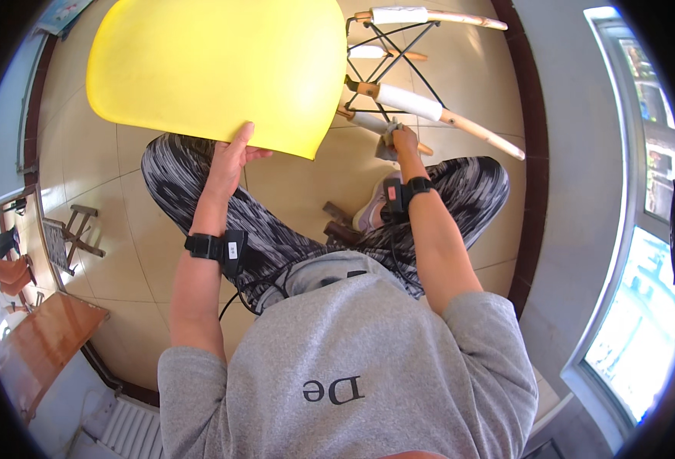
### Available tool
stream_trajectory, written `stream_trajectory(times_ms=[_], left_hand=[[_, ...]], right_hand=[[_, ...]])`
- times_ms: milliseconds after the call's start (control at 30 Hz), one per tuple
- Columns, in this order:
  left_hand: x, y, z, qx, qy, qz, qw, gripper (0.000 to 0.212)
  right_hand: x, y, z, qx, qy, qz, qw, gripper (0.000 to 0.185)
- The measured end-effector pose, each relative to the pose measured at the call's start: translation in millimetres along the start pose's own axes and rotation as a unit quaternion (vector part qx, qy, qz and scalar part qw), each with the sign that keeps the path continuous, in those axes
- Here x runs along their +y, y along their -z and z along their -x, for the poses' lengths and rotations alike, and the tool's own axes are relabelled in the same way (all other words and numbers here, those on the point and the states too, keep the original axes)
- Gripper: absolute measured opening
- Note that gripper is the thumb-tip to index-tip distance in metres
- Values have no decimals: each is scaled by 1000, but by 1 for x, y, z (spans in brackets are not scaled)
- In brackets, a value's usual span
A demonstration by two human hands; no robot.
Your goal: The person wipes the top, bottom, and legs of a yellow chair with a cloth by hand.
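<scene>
A yellow plastic chair shell lies tipped on its side before me, its legs pointing right. My left hand holds the shell's near edge, thumb on the yellow face and fingers beneath. Black metal cross-braces join the wooden legs, which have white wrapping around their upper parts. My right hand grips a crumpled grey cloth against or close by the lower near leg; whether the cloth touches it I cannot tell. That leg is partly hidden by the hand and cloth.
My knees are spread on either side, with a shoe near dark wooden stool parts below me. A small folding stool and a brown wooden tabletop are at the left. A wall with a window runs along the right.
</scene>
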State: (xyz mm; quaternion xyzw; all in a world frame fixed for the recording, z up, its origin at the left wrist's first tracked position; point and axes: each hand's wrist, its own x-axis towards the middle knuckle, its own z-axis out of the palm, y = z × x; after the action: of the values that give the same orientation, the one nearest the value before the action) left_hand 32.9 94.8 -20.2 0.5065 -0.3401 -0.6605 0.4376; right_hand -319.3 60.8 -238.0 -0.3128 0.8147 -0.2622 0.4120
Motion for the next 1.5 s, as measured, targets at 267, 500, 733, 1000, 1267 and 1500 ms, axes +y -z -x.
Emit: stream_trajectory(times_ms=[267,500,733,1000,1267,1500], left_hand=[[1,-3,0,-26,2,-16,1000,33],[0,2,3,-6,-21,-18,1000,33],[2,1,3,-9,13,0,1000,36],[-1,4,2,-8,9,-16,1000,35],[-6,0,1,-10,25,-12,1000,34],[-4,5,6,-21,22,-13,999,37]], right_hand=[[-48,-37,63,16,0,-453,892,20],[-51,-16,82,-157,82,-107,978,27],[-173,24,171,-60,278,-245,927,28],[-216,-14,161,43,531,-67,844,28],[-233,-7,74,-2,288,-29,957,37],[-211,-3,194,0,532,-31,846,42]])
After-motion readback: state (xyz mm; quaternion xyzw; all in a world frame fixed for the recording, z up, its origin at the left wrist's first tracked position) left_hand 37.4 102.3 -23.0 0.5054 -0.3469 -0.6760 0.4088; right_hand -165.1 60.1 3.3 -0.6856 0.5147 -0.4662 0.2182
